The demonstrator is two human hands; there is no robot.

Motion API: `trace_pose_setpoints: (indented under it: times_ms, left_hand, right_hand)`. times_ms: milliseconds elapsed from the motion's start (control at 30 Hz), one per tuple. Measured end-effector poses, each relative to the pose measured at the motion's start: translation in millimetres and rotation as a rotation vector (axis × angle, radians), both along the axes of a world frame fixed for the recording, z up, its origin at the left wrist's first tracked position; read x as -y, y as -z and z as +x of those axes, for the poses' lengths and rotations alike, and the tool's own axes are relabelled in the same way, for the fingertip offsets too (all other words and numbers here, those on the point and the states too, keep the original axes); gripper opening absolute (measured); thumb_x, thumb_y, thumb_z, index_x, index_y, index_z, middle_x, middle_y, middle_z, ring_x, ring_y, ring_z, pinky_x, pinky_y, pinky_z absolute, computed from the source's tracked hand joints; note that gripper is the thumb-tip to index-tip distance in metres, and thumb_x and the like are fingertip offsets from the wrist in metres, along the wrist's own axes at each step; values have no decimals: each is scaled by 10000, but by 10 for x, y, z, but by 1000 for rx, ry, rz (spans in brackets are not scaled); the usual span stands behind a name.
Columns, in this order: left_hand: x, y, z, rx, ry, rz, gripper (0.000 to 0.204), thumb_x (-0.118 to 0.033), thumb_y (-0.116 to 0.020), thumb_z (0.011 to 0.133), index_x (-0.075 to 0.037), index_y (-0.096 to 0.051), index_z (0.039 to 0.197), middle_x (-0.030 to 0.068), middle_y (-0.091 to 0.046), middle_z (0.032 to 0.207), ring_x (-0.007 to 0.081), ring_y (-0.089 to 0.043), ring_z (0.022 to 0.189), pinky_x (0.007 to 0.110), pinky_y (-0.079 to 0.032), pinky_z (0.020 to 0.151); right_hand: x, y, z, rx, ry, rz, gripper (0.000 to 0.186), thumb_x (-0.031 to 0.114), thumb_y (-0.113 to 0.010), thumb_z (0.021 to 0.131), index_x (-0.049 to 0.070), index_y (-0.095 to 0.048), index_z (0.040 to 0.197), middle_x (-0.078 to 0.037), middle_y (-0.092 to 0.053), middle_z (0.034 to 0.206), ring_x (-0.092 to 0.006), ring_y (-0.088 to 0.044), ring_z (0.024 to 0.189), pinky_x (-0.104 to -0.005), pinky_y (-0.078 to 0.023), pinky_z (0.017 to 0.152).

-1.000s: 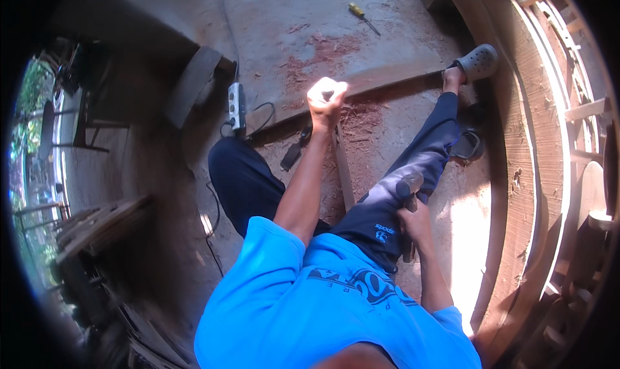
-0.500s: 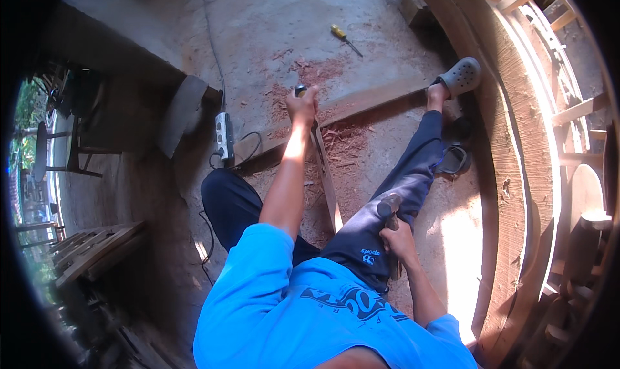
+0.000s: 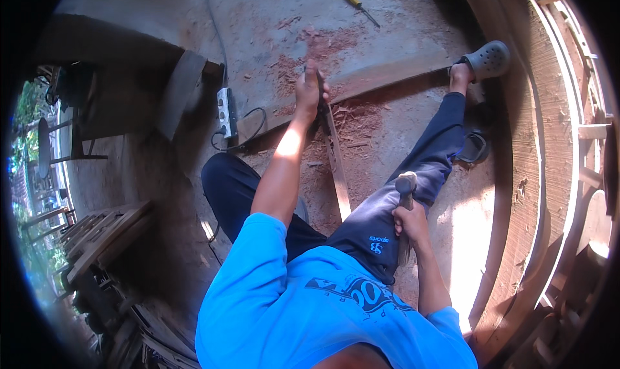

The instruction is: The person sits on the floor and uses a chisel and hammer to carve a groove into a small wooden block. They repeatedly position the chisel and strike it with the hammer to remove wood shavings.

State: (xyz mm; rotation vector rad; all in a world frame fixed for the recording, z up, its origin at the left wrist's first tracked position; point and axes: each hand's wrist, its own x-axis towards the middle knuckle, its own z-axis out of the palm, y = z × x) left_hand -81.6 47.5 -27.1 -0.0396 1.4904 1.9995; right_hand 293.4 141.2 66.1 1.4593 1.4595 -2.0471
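Observation:
My left hand (image 3: pixel 309 97) is closed around a dark tool (image 3: pixel 320 92), apparently a chisel, mostly hidden by the fingers. It is at the upper end of a narrow wooden strip (image 3: pixel 337 175), which slants down between my legs toward my right thigh. Over that thigh, my right hand (image 3: pixel 412 221) grips a hammer (image 3: pixel 405 185) just below its head, its handle pointing back toward me. Reddish wood shavings (image 3: pixel 352 133) are scattered under and around the strip.
A board (image 3: pixel 387 77) lies across the floor beyond my left hand. Further off is a yellow-handled screwdriver (image 3: pixel 360 7). A white power strip (image 3: pixel 226 114) with its cord is at left. A large timber (image 3: pixel 516 194) runs along the right, and stacked wooden pieces (image 3: pixel 103 240) stand at far left.
My left hand has turned around the tool, whose end stuck out above the fist before. The hammer has shifted slightly, still in my right hand. The whole view has moved a little.

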Motion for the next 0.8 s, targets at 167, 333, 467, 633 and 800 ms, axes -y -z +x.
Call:
trace_pose_setpoints:
  times_ms: [167,333,467,633,800]
  left_hand:
    - [222,-594,-73,67,86,58,634,-766,-585,875,-135,-558,938,-25,-524,622,71,-479,472,246,-425,459]
    - [606,-922,-102,-466,-29,-498,392,-416,-839,830,-76,-644,858,-27,-603,676,42,-505,535,220,-411,492]
    - [755,-674,333,-514,480,-861,580,-459,-868,732,5,-724,1049,85,-714,789,156,-659,747,328,-528,709]
    - [780,-247,867,-568,847,-1055,672,-572,-873,663,-13,-725,1005,216,-738,986,329,-725,934,452,-541,819]
    - [854,-20,938,-523,697,-964,575,-447,-874,675,4,-727,1000,223,-740,886,339,-737,862,436,-546,783]
  right_hand:
    - [20,35,-13,30,-22,24,96,71,-618,835,42,-534,798,-39,-538,608,-126,-498,433,-307,-423,417]
    - [65,13,-27,5,-50,57,98,76,-613,833,44,-528,797,-34,-527,606,-125,-495,440,-306,-418,416]
    - [98,1,-12,-18,-74,70,108,83,-607,832,51,-509,798,-27,-510,604,-125,-488,448,-303,-416,416]
    - [116,22,44,-26,-41,66,113,82,-617,838,56,-521,785,-33,-531,611,-123,-500,442,-307,-417,414]
    - [136,24,91,-35,-19,82,110,81,-614,838,56,-520,787,-33,-530,610,-125,-501,440,-309,-422,416]
